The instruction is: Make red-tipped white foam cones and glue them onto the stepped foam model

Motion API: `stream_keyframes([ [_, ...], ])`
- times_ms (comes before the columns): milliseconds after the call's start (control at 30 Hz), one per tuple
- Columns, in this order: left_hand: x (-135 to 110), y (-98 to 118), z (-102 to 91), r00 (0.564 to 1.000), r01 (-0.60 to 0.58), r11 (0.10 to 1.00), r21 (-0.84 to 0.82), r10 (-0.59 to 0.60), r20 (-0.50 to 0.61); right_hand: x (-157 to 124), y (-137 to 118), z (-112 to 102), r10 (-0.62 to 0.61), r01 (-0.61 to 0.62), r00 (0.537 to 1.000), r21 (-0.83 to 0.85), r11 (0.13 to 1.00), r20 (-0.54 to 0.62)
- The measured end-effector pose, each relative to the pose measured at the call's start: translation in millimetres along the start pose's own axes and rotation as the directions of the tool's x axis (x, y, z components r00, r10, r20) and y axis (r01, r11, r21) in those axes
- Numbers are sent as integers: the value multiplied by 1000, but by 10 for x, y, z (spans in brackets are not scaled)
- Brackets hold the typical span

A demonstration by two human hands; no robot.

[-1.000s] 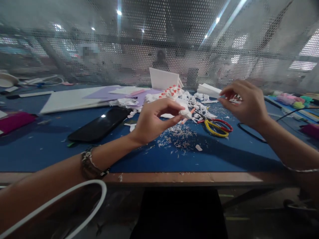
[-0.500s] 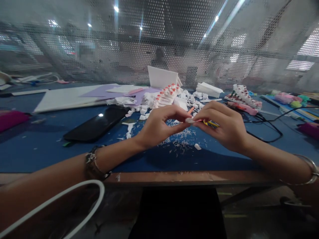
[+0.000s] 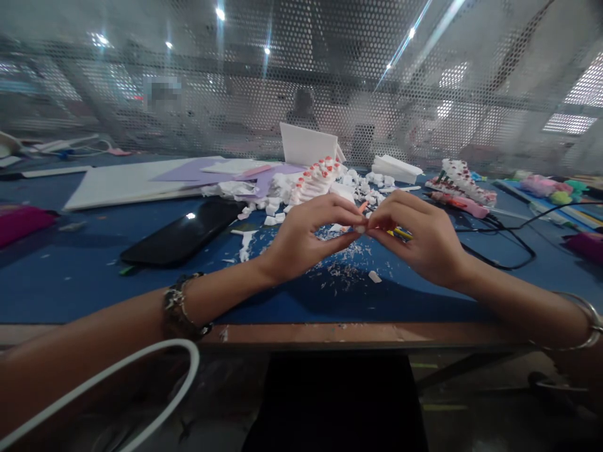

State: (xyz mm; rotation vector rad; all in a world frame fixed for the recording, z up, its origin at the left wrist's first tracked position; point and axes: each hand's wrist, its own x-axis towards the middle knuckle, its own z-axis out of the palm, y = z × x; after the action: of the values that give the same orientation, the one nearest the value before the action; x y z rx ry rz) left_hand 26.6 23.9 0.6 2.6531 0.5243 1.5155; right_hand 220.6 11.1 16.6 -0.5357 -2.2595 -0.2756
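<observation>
My left hand (image 3: pixel 313 235) and my right hand (image 3: pixel 419 235) meet fingertip to fingertip above the blue table. Thumb and fingers of each are pinched on a small white piece (image 3: pixel 360 229), mostly covered by the fingertips; its exact kind is unclear. Just behind the fingers an orange tip (image 3: pixel 362 207) shows, and something yellow (image 3: pixel 401 234) appears under my right hand's fingers. White crumbs (image 3: pixel 346 273) and one loose white chip (image 3: pixel 374 277) lie on the table below. Farther back stands a white sculpted piece with red-orange dots (image 3: pixel 316 179), amid white foam scraps (image 3: pixel 360 182).
A black phone (image 3: pixel 181 235) lies left of my hands, before a white board (image 3: pixel 117 185) and purple sheets (image 3: pixel 183 171). A pink tool with a black cable (image 3: pixel 471 206) is at the right. Perforated metal (image 3: pixel 330 69) rises behind. A white cable (image 3: pixel 183 351) loops near my left forearm.
My fingertips have drawn slightly closer around the small white piece, which shows less than before. Both hands otherwise stay in nearly the same place.
</observation>
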Motion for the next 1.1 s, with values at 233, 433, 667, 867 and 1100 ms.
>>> stream_keyframes([
  [233,-1,2,1,1000,0,1000,-23,1,19,-2,-2,35,62,-62,998,69,996,-2],
  [433,-29,5,-5,994,89,995,-49,-86,61,-5,8,38,115,-113,993,81,990,-24],
  [667,-46,26,16,942,334,901,-275,-324,84,-24,60,15,256,-259,966,162,952,36],
  [867,-34,-10,34,938,345,870,-352,-337,85,-25,-4,111,253,-275,961,283,919,109],
  [1100,-35,-16,80,909,404,770,-494,-397,126,-30,-16,161,203,-206,979,192,960,37],
])
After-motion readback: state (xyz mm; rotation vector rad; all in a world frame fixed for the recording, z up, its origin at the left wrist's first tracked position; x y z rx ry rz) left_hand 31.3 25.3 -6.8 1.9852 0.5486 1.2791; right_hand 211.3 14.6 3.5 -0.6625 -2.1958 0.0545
